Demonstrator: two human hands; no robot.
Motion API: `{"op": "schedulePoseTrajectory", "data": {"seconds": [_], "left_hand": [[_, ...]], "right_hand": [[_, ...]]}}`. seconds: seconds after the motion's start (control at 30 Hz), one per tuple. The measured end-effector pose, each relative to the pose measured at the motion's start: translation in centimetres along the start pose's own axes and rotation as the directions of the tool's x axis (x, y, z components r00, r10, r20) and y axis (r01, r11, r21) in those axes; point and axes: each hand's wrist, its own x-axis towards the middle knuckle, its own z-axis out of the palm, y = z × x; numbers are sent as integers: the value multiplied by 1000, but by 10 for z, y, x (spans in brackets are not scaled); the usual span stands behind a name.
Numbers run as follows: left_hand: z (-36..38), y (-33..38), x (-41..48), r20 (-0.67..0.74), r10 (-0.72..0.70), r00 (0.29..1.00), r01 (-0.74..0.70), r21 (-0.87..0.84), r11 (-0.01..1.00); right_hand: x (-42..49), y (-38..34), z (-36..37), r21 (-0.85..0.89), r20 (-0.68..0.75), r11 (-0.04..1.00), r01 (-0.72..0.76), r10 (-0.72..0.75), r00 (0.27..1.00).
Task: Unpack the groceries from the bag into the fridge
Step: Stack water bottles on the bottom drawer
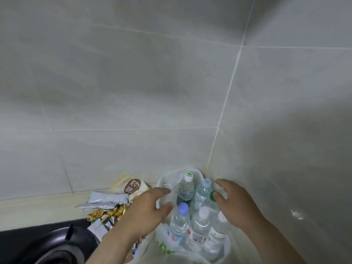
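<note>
Bag [165, 181] of water bottles [185, 190] between left grip [150, 208], right grip [235, 203].

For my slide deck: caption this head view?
Left hand and right hand, both open, flank a plastic bag of water bottles in a tiled corner; snack packets lie beside it.

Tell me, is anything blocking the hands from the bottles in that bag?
Nothing visible does. The bag is open, the bottles stand uncovered, and the left hand and right hand are at either side.
</note>
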Motion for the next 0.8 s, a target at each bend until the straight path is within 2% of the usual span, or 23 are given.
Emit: {"op": "schedulePoseTrajectory", "data": {"seconds": [0.3, 0.43, 0.57, 0.67, 0.8], "left_hand": [[28, -6, 104, 78, -4, 997, 21, -209, 978], [48, -11, 137, 155, -10, 988, 50, -262, 964], [67, -15, 162, 215, 5, 977, 46, -232, 972], [82, -22, 173, 239, 11, 971, 44, -221, 974], [98, -29, 176, 185, 33, 982, 9, -222, 975]], "right_hand": [[79, 2, 6, -35, 67, 994, -101, 103, 992], [97, 8, 13, -121, 222, 983, -139, 164, 961], [106, 26, 27, -128, 336, 982, -140, 176, 925], [112, 33, 36, -134, 329, 985, -110, 149, 933], [123, 37, 50, -174, 315, 978, -112, 163, 935]]}}
